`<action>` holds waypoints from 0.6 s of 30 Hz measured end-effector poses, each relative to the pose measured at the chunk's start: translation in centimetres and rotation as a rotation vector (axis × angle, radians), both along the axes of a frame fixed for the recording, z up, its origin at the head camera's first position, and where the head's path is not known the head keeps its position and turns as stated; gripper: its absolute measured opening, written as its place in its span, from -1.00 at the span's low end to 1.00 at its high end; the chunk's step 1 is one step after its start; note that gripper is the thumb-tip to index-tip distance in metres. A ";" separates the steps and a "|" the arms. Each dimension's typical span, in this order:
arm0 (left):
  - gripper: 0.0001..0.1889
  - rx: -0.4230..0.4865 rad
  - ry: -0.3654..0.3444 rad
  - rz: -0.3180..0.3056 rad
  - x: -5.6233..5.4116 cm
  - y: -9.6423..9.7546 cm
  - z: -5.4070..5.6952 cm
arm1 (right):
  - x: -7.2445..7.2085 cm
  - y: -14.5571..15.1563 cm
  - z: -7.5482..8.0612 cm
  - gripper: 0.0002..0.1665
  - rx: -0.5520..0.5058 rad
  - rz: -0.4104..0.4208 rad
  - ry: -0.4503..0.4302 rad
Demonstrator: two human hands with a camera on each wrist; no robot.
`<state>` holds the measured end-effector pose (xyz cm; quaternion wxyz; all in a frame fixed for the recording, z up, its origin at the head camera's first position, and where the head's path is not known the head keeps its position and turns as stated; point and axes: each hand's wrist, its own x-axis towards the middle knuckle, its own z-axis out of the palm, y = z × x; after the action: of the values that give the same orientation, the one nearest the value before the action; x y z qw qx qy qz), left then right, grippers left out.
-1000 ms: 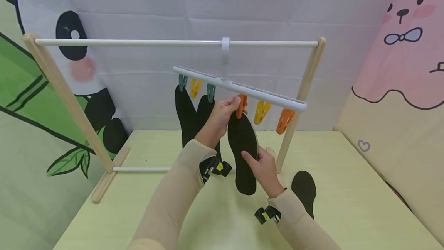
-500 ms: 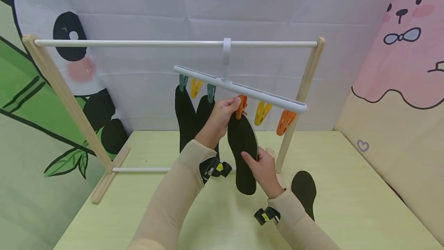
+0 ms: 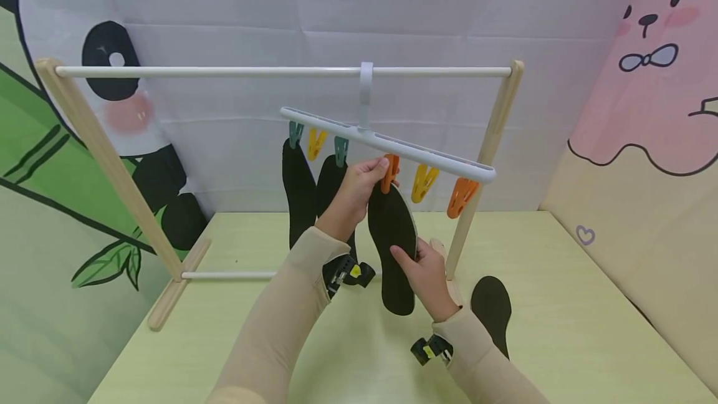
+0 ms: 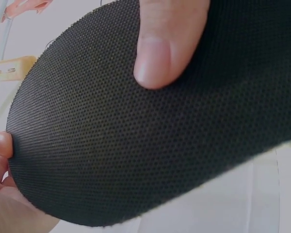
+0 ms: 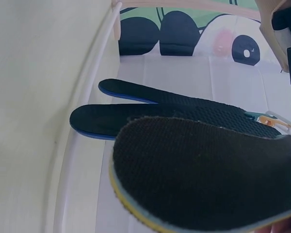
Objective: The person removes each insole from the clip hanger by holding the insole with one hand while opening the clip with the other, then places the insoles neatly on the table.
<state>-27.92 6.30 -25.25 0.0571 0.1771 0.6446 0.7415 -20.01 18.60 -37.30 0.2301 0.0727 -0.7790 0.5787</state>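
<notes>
My left hand [image 3: 350, 191] pinches an orange clothespin [image 3: 389, 173] hanging from a white hanger [image 3: 387, 146]. Directly below, the upper end of a black insole [image 3: 392, 217] meets that clothespin; whether it lies between the jaws I cannot tell. My right hand [image 3: 425, 272] pinches this insole by its right edge, thumb on the front face. The right wrist view shows a yellowish edge along the held insole [image 5: 208, 174]. Two more black insoles, one at the far left [image 3: 297, 186] and one beside it [image 3: 331, 179], hang from green clothespins, partly behind my left arm.
The hanger hooks over the white top bar [image 3: 224, 72] of a wooden-legged rack. Yellow [image 3: 424, 182] and orange [image 3: 462, 197] clothespins hang at its lower right end; another yellow one [image 3: 316, 142] is between the green ones. One insole [image 3: 492, 310] lies on the table [image 3: 561, 304], partly behind my right sleeve.
Both hands stay in place on the clothespin and the insole. The hanging insoles at the left shift slightly; the camera view drifts a little.
</notes>
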 end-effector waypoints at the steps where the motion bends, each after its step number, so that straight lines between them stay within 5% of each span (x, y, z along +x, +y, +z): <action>1: -0.62 -0.001 0.001 0.001 0.0 0.0 0.0 | 0.0 0.0 0.0 -0.81 -0.003 0.001 0.000; 18: -0.61 0.005 -0.004 -0.009 0.0 -0.1 0.2 | 0.2 -0.2 0.0 -0.83 -0.014 0.001 0.020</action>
<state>-27.91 6.20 -25.03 0.0615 0.1787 0.6419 0.7431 -19.81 18.36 -37.28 0.2384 0.0773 -0.7725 0.5835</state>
